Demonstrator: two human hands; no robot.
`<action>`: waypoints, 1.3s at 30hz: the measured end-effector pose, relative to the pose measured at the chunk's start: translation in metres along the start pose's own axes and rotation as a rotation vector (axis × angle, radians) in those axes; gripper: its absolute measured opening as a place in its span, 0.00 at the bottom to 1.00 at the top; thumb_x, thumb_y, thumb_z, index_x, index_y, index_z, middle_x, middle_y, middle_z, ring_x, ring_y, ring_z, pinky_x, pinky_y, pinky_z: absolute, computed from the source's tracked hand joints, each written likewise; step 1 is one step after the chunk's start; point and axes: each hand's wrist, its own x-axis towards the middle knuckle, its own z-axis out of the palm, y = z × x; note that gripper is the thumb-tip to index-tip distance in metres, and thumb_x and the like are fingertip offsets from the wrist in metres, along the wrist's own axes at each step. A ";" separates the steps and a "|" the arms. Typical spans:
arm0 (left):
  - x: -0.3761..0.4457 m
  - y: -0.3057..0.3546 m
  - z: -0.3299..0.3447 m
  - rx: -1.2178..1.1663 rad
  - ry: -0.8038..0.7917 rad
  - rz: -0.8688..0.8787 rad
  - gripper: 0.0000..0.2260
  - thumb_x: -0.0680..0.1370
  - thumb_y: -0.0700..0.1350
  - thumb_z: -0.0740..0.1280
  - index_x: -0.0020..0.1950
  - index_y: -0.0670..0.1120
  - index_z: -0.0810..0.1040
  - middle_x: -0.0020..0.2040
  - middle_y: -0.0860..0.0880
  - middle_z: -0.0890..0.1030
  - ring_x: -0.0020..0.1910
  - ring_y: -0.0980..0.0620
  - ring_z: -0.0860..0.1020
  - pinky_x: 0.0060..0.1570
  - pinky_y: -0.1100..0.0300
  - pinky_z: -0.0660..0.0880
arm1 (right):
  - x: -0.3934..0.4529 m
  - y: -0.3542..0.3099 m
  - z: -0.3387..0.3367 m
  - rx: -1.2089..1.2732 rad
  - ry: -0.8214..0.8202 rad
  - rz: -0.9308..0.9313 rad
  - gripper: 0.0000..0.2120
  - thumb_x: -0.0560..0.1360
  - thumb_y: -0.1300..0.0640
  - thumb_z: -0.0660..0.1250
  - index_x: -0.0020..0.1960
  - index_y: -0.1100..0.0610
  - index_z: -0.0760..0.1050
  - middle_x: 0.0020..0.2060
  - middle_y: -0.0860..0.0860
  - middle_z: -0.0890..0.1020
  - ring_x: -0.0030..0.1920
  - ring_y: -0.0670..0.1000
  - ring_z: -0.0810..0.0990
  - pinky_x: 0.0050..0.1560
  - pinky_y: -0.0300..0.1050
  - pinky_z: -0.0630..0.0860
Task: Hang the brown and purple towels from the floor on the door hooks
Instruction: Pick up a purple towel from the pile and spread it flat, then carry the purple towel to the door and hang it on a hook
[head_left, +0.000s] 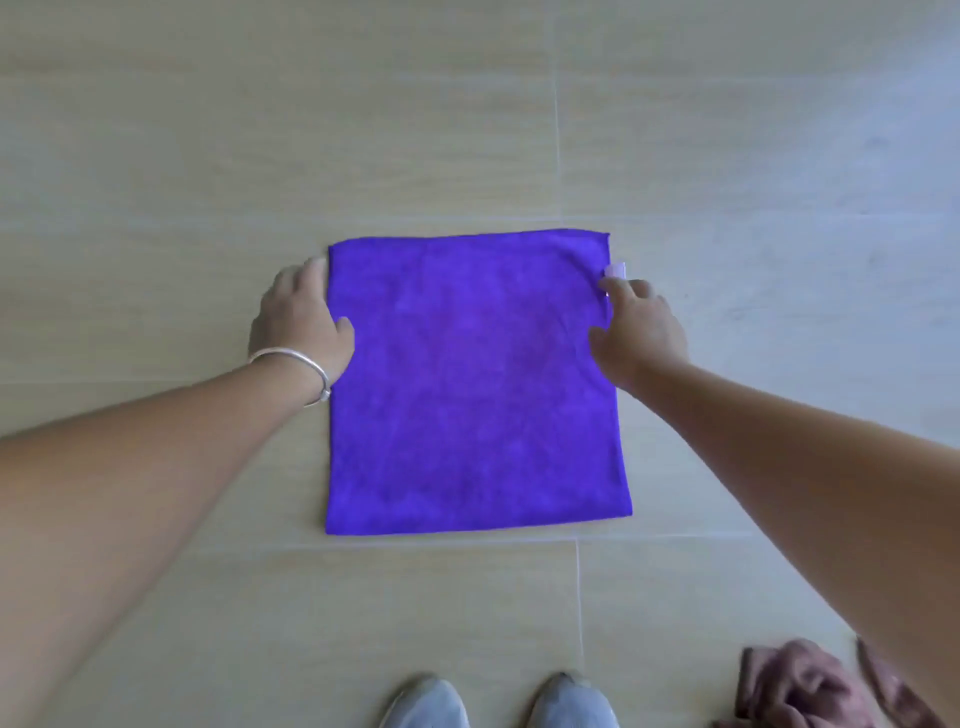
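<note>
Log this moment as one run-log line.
purple towel flat on floor | left hand, right hand at its side edges | brown towel crumpled
</note>
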 end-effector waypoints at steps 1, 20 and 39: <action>-0.024 -0.006 0.016 0.035 -0.029 0.070 0.29 0.76 0.43 0.66 0.75 0.46 0.61 0.73 0.42 0.64 0.70 0.40 0.65 0.65 0.46 0.67 | -0.018 0.003 0.019 -0.041 -0.034 -0.068 0.25 0.75 0.57 0.63 0.71 0.53 0.64 0.67 0.55 0.69 0.65 0.59 0.68 0.60 0.51 0.68; -0.159 -0.081 0.100 0.446 -0.162 0.564 0.35 0.64 0.39 0.78 0.70 0.50 0.74 0.72 0.43 0.71 0.68 0.43 0.72 0.56 0.47 0.73 | -0.146 0.067 0.108 -0.553 -0.163 -0.565 0.33 0.77 0.50 0.64 0.78 0.57 0.56 0.77 0.54 0.57 0.76 0.56 0.57 0.74 0.52 0.58; -0.193 -0.023 -0.123 0.730 -0.422 0.316 0.20 0.77 0.38 0.56 0.65 0.54 0.71 0.66 0.54 0.74 0.73 0.54 0.64 0.68 0.55 0.60 | -0.226 0.001 -0.099 -0.530 -0.233 -0.436 0.21 0.78 0.60 0.52 0.70 0.52 0.67 0.72 0.49 0.67 0.77 0.50 0.53 0.74 0.45 0.52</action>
